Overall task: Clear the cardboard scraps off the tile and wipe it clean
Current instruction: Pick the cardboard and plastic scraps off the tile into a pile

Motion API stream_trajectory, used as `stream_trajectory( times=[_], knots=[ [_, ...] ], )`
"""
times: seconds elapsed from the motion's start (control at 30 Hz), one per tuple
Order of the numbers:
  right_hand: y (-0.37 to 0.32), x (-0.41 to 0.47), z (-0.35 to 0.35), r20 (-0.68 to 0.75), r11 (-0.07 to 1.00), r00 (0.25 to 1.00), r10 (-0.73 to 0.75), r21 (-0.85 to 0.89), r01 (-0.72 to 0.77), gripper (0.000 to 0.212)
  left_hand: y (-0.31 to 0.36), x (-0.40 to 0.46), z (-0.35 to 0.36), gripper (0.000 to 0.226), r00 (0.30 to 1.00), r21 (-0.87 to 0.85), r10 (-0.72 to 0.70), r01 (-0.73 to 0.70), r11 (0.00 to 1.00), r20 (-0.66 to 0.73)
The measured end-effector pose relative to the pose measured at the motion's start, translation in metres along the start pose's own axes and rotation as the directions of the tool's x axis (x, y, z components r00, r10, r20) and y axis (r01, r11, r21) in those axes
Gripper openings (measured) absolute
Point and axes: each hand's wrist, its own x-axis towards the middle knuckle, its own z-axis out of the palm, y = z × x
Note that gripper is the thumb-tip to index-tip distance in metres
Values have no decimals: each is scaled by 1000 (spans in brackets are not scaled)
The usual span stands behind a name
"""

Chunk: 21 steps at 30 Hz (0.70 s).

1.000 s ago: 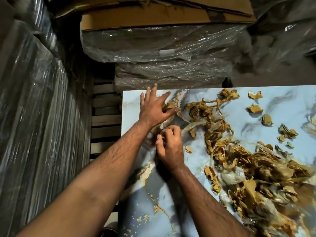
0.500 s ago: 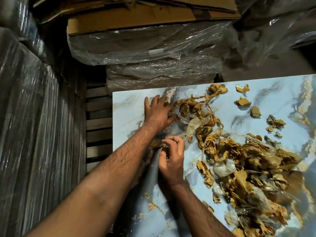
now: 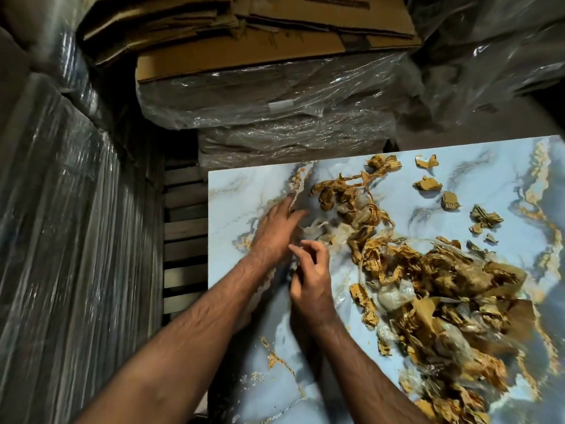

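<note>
The pale blue marbled tile fills the right half of the head view. A big heap of torn cardboard scraps, mixed with crumpled clear film, covers its middle and right. A few loose scraps lie near the far edge. My left hand rests flat on the tile beside the heap's left end, its straight fingers touching thin film. Just nearer to me, my right hand hovers with its fingers curled. Whether it pinches anything is hidden.
Plastic-wrapped stacks topped with flattened cardboard boxes stand right behind the tile. Another wrapped stack walls the left side. Wooden pallet slats show in the gap beside the tile's left edge.
My left hand has drawn back toward me along the tile's left part. The right hand's tight pinch has loosened into spread, curled fingers. The camera shifted slightly.
</note>
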Motion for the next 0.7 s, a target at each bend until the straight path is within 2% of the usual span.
stream_trajectory(
  times=[0.07,0.17,0.2,0.27,0.4,0.5,0.6,0.7],
  knots=[
    [-7,1,-4,16,999,999,-33,40,32,59,-8,-10,-6,49,999,-115,27,-32,993,-37],
    [-11,3,-12,30,997,999,-46,69,44,54,-26,-24,-9,54,950,80,295,-288,954,-102],
    [-11,3,-14,36,996,998,-53,73,51,51,-31,-26,-9,54,935,137,334,-318,938,-118],
    [-11,5,-17,49,997,998,-49,53,47,45,-33,-31,-10,58,938,172,319,-294,940,-138],
    [-16,8,-20,83,999,996,-16,51,12,44,-33,-42,-14,81,922,276,357,-307,911,-151],
    [-20,11,-24,37,998,998,-42,45,40,43,-34,-47,-14,85,931,289,325,-269,919,-165],
    [-19,9,-35,-67,994,995,-78,-88,72,36,-38,-52,-14,81,935,289,293,-230,929,-200],
    [-11,5,-46,-154,961,988,-12,-275,-31,37,-45,-57,-13,83,948,210,213,-165,964,-235]
  ],
)
